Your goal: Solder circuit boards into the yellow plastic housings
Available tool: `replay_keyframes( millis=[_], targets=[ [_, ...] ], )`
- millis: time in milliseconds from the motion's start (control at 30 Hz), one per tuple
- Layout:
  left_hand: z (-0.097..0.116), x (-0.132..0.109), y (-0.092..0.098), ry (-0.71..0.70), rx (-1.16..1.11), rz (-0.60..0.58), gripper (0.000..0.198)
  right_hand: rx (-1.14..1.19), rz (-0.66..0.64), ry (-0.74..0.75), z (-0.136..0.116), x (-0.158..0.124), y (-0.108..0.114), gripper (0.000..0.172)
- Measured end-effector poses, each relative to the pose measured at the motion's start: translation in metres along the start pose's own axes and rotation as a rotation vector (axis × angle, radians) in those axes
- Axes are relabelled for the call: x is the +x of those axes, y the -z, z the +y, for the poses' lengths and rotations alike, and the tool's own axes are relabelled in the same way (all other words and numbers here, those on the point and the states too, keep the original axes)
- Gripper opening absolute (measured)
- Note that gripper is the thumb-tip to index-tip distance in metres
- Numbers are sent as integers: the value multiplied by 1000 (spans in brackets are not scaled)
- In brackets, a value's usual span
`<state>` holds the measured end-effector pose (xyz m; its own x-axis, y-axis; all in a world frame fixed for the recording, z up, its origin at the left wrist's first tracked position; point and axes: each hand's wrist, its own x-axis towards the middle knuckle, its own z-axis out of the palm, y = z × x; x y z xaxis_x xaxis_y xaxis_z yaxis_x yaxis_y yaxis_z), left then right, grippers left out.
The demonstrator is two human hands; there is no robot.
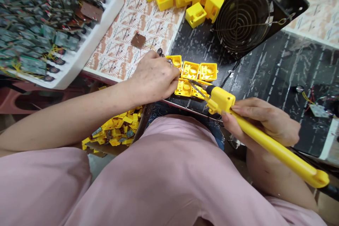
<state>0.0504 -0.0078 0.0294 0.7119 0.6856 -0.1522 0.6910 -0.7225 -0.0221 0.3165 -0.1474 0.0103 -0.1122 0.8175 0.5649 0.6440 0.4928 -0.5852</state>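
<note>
My right hand [261, 120] is closed round the handle of a yellow soldering iron [275, 144], whose metal tip reaches left over the small cases. Two rows of open yellow plastic cases [208, 71] lie close together near the bench's front edge. Over the left end of these rows is my left hand [159, 76], its fingers curled and pressed together. Its fingertips are hidden, so whatever they hold cannot be made out. Beside its knuckles is a small black round part [159, 52], near a brown circuit board [138, 40] with thin wires.
A black fan [243, 21] stands behind the cases. Yellow housings [196, 15] are heaped at the back. At left, a white foam tray [106, 24] holds many circuit boards. Below it is a box of yellow parts [116, 127]. A wired board [319, 110] lies at right.
</note>
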Motion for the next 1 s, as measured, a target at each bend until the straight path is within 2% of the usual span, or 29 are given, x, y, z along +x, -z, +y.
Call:
replay_keyframes(
  millis=[100, 167, 367, 533, 667, 733, 867, 1000],
  targets=[
    [5, -8, 0, -21, 23, 68, 47, -81, 88, 54, -2, -2, 1, 45],
    [8, -13, -2, -36, 3, 147, 47, -128, 87, 0, -3, -2, 1, 52],
    [2, -11, -8, -15, -112, 212, 39, 58, 136, 124, -1, 0, -4, 36],
    [-3, -15, -9, -33, -164, 140, 35, -21, 32, 8, 1, -2, 7, 46],
    [-3, -17, -9, -44, -148, 118, 32, 73, -13, 85, 6, -4, 10, 47],
    [-2, -16, -7, -47, -148, 97, 32, 121, -45, 109, 9, -5, 8, 41],
    [-2, -15, -5, -37, -148, 82, 29, 84, -99, 84, 11, -3, 3, 15],
    [-2, -14, -6, -41, -164, 77, 30, 86, -119, 141, 8, 8, 2, 13]
  ],
)
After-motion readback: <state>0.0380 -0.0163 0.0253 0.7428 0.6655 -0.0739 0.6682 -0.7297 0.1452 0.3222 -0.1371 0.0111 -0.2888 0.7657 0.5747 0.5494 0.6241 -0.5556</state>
